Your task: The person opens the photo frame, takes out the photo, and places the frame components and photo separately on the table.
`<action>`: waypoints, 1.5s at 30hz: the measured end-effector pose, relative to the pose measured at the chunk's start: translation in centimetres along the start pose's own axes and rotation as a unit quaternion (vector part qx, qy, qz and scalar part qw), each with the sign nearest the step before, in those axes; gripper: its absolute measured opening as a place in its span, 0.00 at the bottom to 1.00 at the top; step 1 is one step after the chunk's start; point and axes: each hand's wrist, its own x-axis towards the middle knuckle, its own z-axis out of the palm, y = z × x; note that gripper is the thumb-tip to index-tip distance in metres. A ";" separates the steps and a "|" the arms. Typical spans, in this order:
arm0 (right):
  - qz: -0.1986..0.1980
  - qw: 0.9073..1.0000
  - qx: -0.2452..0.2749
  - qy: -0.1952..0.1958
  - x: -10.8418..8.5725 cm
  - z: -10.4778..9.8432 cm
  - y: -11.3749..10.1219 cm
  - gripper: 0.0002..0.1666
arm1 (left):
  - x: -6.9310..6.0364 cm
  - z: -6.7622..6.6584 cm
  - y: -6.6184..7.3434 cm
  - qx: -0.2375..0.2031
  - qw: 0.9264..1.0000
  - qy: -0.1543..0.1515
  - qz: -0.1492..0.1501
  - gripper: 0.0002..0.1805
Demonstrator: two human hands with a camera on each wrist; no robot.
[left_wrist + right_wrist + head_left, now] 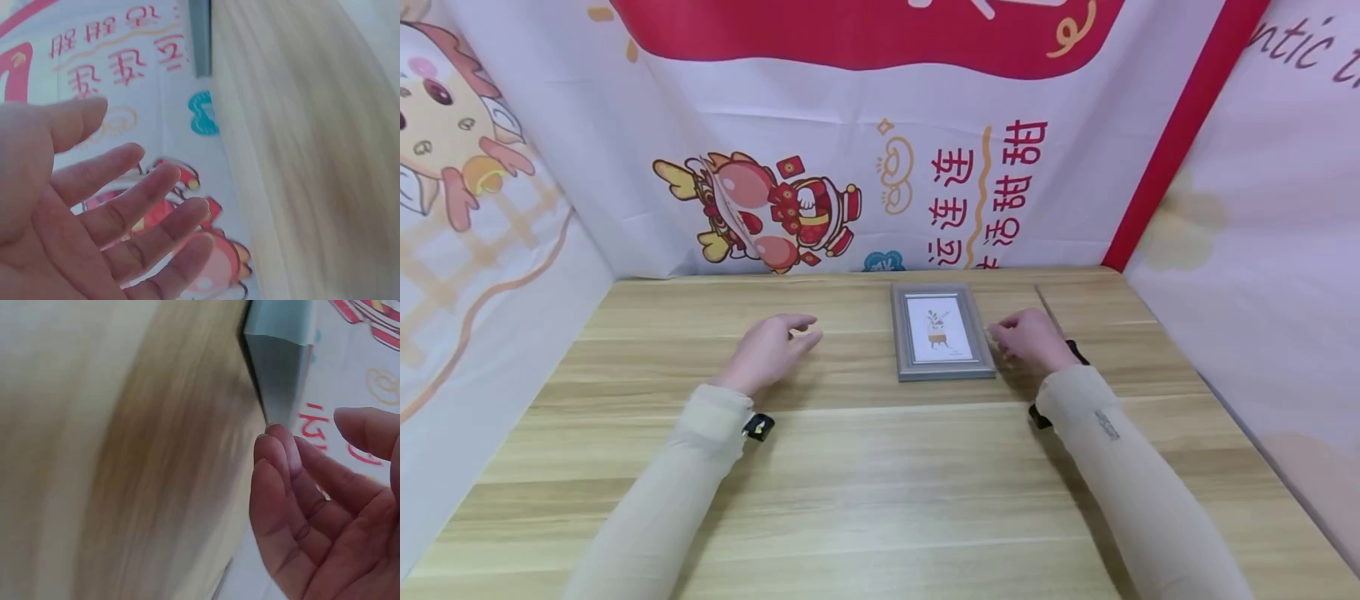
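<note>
A grey picture frame (904, 333) lies flat on the wooden table, holding a print (938, 329) of a potted plant. My right hand (1028, 337) is just off its right side, fingers bent and thumb apart. In the right wrist view the fingertips (278, 440) meet the corner of the picture frame (278, 369); I cannot tell whether they touch. My left hand (775, 348) hovers over the table left of the picture frame, a gap between them. Its fingers (134, 212) are spread and relaxed, with nothing in the palm.
The wooden table (880, 492) reaches back to a white printed cloth (820, 100) with red characters and a cartoon figure. More printed cloth (1247, 250) stands at the right side. A thin dark strip (1049, 310) shows beyond the right hand. Black bands sit at both wrists.
</note>
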 end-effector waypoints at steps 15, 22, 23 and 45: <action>0.067 0.989 -0.132 -0.013 3.3 1.9 -4.1 0.24 | -0.3 3.4 4.9 -0.054 0.997 -0.030 0.052 0.18; 0.084 0.988 -0.129 -0.027 4.0 1.7 -4.6 0.23 | -1.0 3.5 5.9 -0.067 0.996 -0.039 0.049 0.18; 0.087 0.988 -0.122 -0.028 4.0 1.6 -4.6 0.22 | -1.1 3.5 6.1 -0.066 0.996 -0.040 0.047 0.19; -0.015 0.981 0.167 -0.100 2.2 -1.0 -4.7 0.32 | -1.6 1.0 5.4 -0.068 0.996 -0.023 0.057 0.19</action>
